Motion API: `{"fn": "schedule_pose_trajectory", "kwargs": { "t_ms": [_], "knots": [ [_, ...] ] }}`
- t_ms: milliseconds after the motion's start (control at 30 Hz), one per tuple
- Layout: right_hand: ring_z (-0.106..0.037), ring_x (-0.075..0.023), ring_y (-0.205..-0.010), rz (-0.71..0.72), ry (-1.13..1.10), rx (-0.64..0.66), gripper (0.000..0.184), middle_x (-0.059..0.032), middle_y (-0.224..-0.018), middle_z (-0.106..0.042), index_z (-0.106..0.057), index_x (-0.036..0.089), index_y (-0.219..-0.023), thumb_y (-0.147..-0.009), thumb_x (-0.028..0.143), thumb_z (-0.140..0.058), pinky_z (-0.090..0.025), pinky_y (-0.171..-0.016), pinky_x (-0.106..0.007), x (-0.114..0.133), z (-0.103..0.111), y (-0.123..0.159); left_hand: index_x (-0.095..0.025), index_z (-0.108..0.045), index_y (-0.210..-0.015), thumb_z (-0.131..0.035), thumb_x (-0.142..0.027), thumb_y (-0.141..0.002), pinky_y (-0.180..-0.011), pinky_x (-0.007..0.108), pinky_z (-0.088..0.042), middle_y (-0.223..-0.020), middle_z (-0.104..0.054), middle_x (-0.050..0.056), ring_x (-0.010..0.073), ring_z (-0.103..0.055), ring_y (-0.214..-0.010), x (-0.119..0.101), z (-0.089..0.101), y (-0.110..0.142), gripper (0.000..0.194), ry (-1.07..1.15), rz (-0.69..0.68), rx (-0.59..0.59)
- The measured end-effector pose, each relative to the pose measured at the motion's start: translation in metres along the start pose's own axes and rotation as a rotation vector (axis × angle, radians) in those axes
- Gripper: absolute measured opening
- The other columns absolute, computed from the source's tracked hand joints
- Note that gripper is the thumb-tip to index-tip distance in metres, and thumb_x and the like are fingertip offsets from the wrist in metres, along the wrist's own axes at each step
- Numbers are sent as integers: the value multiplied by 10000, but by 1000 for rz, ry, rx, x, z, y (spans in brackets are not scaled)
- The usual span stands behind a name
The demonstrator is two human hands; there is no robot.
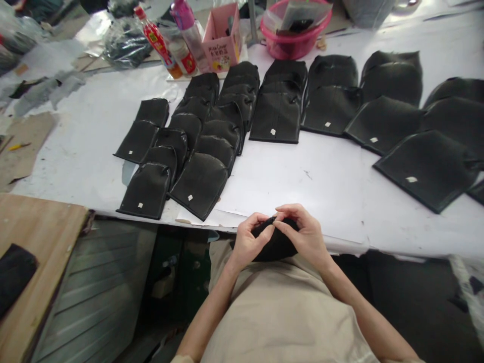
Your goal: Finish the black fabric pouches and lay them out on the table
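Close to my body, at the table's front edge, a black fabric piece (276, 247) is pinched between both hands. My left hand (252, 237) grips its upper edge with thumb and forefinger. Fingers of my right hand (304, 234) press together on the same edge, the two thumbs nearly meeting. What the fingertips do at the edge is too small to make out. Beyond my hands, overlapping black flat pieces with small white tags lie in rows, among them a tagged piece (202, 184) on the left and another (431, 166) on the right.
Along the back of the white-covered table (302, 176) stand a red-labelled bottle (157, 40), a purple-capped bottle (189, 30), a pink box (223, 40) and a pink basin (291, 43). A wooden surface (41, 237) adjoins at the left, bearing a black piece (15, 275).
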State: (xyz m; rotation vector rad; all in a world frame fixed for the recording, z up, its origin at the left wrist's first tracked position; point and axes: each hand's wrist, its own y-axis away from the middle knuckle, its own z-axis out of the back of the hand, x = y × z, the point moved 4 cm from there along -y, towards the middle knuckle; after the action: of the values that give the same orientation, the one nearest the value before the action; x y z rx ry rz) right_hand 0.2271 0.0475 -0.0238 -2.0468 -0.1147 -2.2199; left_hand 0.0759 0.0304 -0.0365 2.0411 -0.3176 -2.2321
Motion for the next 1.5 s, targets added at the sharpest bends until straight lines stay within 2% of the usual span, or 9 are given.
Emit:
{"fn": "schedule_pose_trajectory", "kwargs": {
  "t_ms": [233, 400, 533, 600, 733, 933, 1133, 1333, 1500],
  "knots": [
    [-617, -138, -724, -3, -23, -47, 214, 16, -807, -632, -636, 243, -1051, -849, 182, -673, -519, -727, -294, -2, 2, -2, -163, -667, -858, -656, -315, -858, -679, 230, -419, -767, -607, 1, 128, -533, -716, 3, 1, -1, 152, 26, -36, 73],
    [-621, -129, -732, -22, -92, -31, 254, 19, -800, -618, -621, 243, -1108, -863, 191, -664, -539, -762, -296, -5, 1, -3, -156, -629, -792, -668, -328, -850, -613, 217, -372, -710, -522, -18, 103, -459, -653, 4, 1, -4, 185, 115, 4, 111],
    [-669, -138, -808, -53, -244, -48, 411, -22, -1027, -609, -517, 267, -1229, -855, 222, -681, -559, -779, -311, -8, 8, -2, -157, -606, -758, -670, -342, -842, -601, 218, -357, -706, -497, -16, 103, -442, -646, 2, 5, -2, 214, 160, 48, 114],
    [-683, -148, -834, -57, -236, -34, 422, -38, -1089, -604, -513, 268, -1236, -855, 224, -689, -561, -800, -325, -10, 14, -1, -158, -605, -750, -669, -359, -837, -603, 221, -361, -711, -499, -10, 109, -447, -650, 1, 9, 1, 228, 165, 69, 97],
    [-692, -172, -870, -67, -220, -7, 336, -54, -1041, -645, -532, 242, -1215, -899, 249, -645, -563, -841, -360, -12, 24, 2, -158, -598, -749, -676, -377, -825, -587, 217, -360, -714, -492, -9, 108, -446, -645, 0, 13, 6, 244, 152, 78, 97],
    [-693, -196, -936, -15, -120, 72, 413, -71, -1131, -630, -510, 261, -1250, -874, 237, -680, -548, -898, -408, -10, 24, 6, -153, -611, -791, -667, -324, -850, -561, 205, -349, -715, -499, -17, 90, -447, -613, -2, 10, 11, 189, 125, 57, 139],
    [-673, -208, -983, 38, 10, 195, 450, -79, -1171, -618, -518, 269, -1267, -855, 230, -694, -553, -902, -411, -5, 17, 9, -167, -644, -810, -644, -244, -872, -603, 237, -369, -734, -532, 4, 117, -476, -657, -14, 10, 15, 98, -65, -144, 175],
    [-576, -250, -1181, 146, 118, 277, 276, -91, -1245, -598, -656, 262, -1138, -866, 228, -684, -481, -1027, -453, 0, 20, 9, -195, -658, -881, -606, -201, -890, -672, 272, -421, -800, -584, 32, 151, -541, -725, -29, 7, 22, 53, -277, -314, 216],
    [-628, -220, -1074, 155, 135, 290, 133, -72, -1158, -630, -723, 265, -982, -913, 228, -615, -544, -929, -400, -4, 20, 12, -194, -649, -895, -596, -178, -896, -701, 274, -418, -822, -601, 35, 154, -552, -755, -29, 6, 24, 55, -315, -340, 230]
  ]
}}
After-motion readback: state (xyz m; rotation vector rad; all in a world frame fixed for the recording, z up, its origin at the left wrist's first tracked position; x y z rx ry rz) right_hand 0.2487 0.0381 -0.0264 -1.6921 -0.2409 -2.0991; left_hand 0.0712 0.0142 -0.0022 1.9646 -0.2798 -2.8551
